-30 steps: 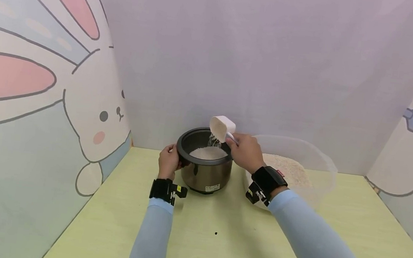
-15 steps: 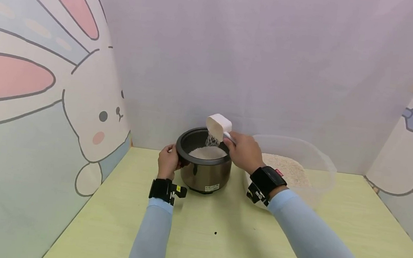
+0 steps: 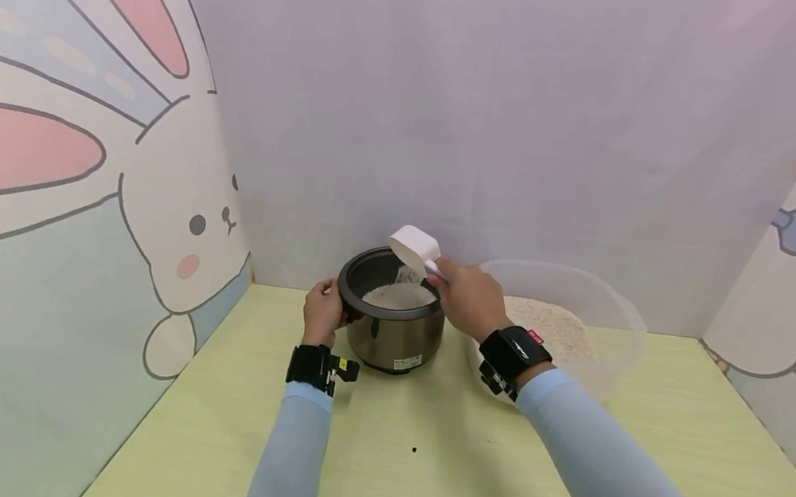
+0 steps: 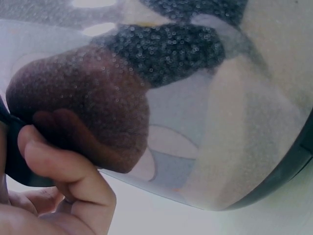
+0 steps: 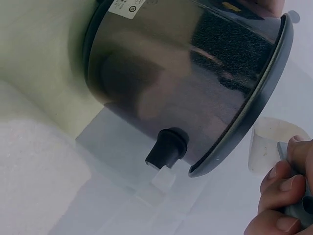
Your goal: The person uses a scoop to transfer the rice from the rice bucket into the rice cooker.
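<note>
A steel rice-cooker pot [image 3: 393, 336] with a dark rim stands on the yellow-green table [image 3: 421, 459], holding white rice [image 3: 397, 295]. My left hand [image 3: 323, 313] grips the pot's left rim; its thumb [image 4: 63, 171] curls against the shiny wall [image 4: 205, 137]. My right hand [image 3: 468, 299] holds a white scoop [image 3: 414, 248] by its handle, tipped over the pot's right side, with the last grains falling. In the right wrist view the fingers [image 5: 283, 196] wrap the scoop [image 5: 271, 144] handle beside the pot [image 5: 181, 83].
A clear plastic tub [image 3: 625, 318] holding rice [image 3: 552, 327] sits right of the pot, close behind my right wrist. Cartoon-printed panels wall in the left, back and right. A small dark speck [image 3: 414, 448] lies on the table in front.
The scoop has tipped further and drifted slightly left over the pot; the falling stream of rice has thinned. My left hand has stayed on the rim.
</note>
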